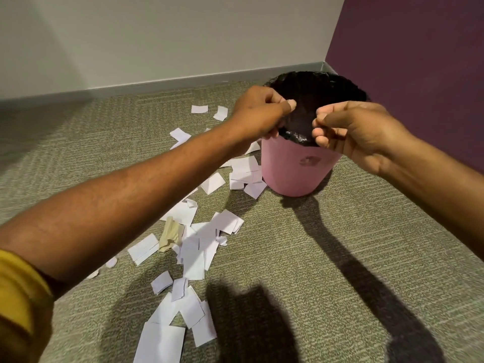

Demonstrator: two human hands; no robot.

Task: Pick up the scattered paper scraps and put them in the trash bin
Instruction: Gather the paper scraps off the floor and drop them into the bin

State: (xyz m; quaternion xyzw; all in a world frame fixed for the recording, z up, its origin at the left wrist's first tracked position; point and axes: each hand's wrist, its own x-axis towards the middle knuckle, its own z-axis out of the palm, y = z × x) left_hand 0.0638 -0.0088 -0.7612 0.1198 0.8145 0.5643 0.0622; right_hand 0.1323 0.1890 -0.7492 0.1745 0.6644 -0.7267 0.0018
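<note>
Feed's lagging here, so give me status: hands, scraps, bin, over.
Left hand and right hand over the bin, fingers curled, hold unclear. Many scraps on the carpet left of it. Nothing else in the way.

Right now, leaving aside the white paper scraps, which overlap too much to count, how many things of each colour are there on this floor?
Pink trash bin: 1
Black bin liner: 1
Tan crumpled scrap: 1
Total: 3
</note>
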